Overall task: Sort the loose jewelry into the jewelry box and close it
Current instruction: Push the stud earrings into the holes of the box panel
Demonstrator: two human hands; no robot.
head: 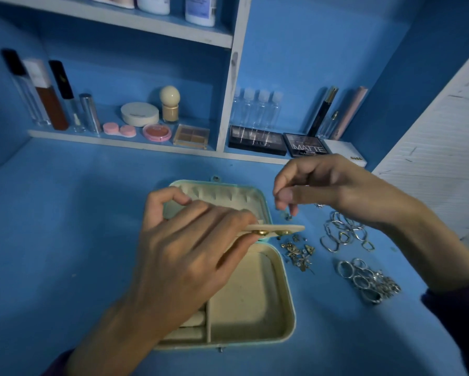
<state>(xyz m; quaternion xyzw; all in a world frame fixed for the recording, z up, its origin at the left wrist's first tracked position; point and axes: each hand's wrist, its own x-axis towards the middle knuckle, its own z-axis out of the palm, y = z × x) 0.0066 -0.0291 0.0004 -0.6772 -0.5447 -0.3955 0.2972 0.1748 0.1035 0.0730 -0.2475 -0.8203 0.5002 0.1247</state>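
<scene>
The cream, felt-lined jewelry box [289,308] lies open on the blue counter [65,240], its large compartment bare. Above it the left hand [190,256] pinches a flat cream panel [287,228] carrying gold studs [260,233]. To the right are silver rings [369,280], small gold earrings [298,252] and chain links [341,232]. The right hand [322,183] has its fingertips drawn together; whether it grips anything cannot be told.

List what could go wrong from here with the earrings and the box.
1. The left hand grips the cream strip by one end, reaching past the box rim. If it tilts, the gold studs on it may fall onto the table.
2. The right hand seems to pinch a small earring over the table, beside the loose pile. If dropped, it could get lost among them.
</scene>
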